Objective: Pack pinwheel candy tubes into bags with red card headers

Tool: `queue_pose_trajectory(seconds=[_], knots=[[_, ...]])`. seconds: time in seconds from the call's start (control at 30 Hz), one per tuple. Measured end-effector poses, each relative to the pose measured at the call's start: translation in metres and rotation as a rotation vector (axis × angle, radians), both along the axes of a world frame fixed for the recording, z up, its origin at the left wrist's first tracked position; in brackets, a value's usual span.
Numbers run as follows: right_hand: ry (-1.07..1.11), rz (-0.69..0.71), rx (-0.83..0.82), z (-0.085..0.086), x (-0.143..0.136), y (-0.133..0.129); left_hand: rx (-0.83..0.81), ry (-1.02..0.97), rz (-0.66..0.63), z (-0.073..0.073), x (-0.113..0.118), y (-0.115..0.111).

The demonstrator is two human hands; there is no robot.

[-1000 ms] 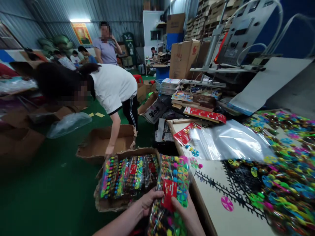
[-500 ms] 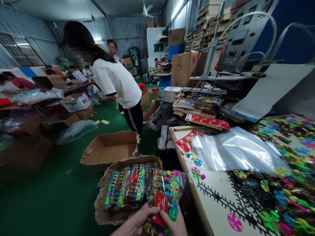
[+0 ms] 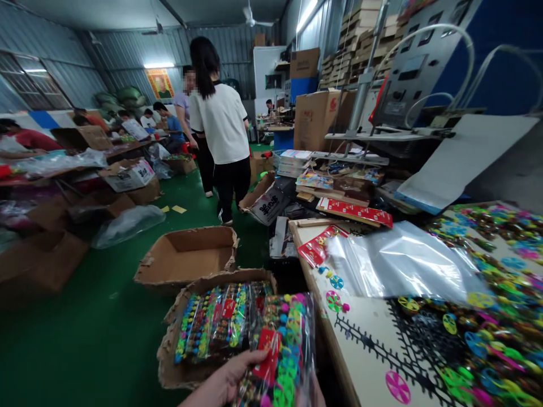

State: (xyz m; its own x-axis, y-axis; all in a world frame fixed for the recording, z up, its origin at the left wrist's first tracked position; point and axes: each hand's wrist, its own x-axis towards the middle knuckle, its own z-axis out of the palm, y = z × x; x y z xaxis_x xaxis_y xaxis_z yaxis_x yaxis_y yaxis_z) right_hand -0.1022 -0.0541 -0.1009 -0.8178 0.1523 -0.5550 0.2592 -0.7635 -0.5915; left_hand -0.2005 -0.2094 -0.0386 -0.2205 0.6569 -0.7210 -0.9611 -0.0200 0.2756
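Observation:
A clear plastic bag of small colourful toys (image 3: pixel 286 339) with a red card label is held at the bottom middle. My left hand (image 3: pixel 231 376) grips its left side, thumb pressed near the red label. Along its lower right edge is my right hand (image 3: pixel 311 393), mostly hidden by the bag and the frame edge; its fingers do not show clearly. Just beyond the bag stands a torn cardboard box (image 3: pixel 167 345) holding several similar packed bags (image 3: pixel 212 322).
Another open cardboard box (image 3: pixel 186 260) is on the green floor. To the right, a table (image 3: pixel 356 362) bears clear plastic bags (image 3: pixel 394 260), red cards (image 3: pixel 320 244), black spiky strips (image 3: pixel 382 345) and heaped toy pieces. A press machine (image 3: pixel 399 79) stands behind. A person in white (image 3: pixel 224 124) is ahead.
The person in white has straightened up and turned away, farther off. The held bag has shifted slightly left and down; my right thumb no longer shows on its front.

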Motion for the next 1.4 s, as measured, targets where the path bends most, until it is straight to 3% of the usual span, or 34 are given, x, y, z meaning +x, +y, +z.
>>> queue_pose_trajectory(seconds=[0.17, 0.3, 0.5, 0.67, 0.77, 0.9, 0.97, 1.03, 1.13, 1.2, 1.4], knots=[[-0.133, -0.121, -0.016, 0.045, -0.004, 0.026, 0.023, 0.135, 0.046, 0.023, 0.0, 0.002], [-0.095, -0.049, -0.008, 0.078, -0.015, 0.025, -0.034, 0.268, 0.063, 0.035, -0.01, 0.002], [-0.109, -0.01, 0.169, 0.078, -0.035, -0.012, -0.095, 0.453, 0.01, 0.013, -0.009, -0.007], [-0.145, -0.018, 0.19, 0.085, -0.037, -0.03, -0.159, 0.399, 0.058, 0.025, -0.003, -0.025], [-0.224, -0.038, 0.181, 0.078, -0.039, -0.035, -0.163, 0.312, 0.042, 0.025, -0.001, -0.03], [-0.412, -0.008, 0.241, 0.048, -0.031, -0.042, -0.167, 0.118, -0.006, -0.001, 0.007, -0.035], [-0.494, 0.014, 0.442, 0.034, -0.023, -0.041, -0.217, 0.021, 0.003, -0.017, 0.008, -0.043], [-0.503, 0.056, 0.755, 0.026, -0.013, -0.037, -0.308, -0.022, 0.021, -0.033, 0.0, -0.056], [-0.393, 0.162, 1.217, 0.02, -0.002, -0.028, -0.507, 0.063, 0.086, -0.055, -0.03, -0.085], [-0.354, 0.213, 1.394, 0.018, 0.002, -0.026, -0.628, 0.139, 0.128, -0.068, -0.059, -0.107], [-0.374, 0.274, 1.547, 0.011, 0.002, -0.034, -0.853, 0.35, 0.086, -0.101, -0.145, -0.154]])
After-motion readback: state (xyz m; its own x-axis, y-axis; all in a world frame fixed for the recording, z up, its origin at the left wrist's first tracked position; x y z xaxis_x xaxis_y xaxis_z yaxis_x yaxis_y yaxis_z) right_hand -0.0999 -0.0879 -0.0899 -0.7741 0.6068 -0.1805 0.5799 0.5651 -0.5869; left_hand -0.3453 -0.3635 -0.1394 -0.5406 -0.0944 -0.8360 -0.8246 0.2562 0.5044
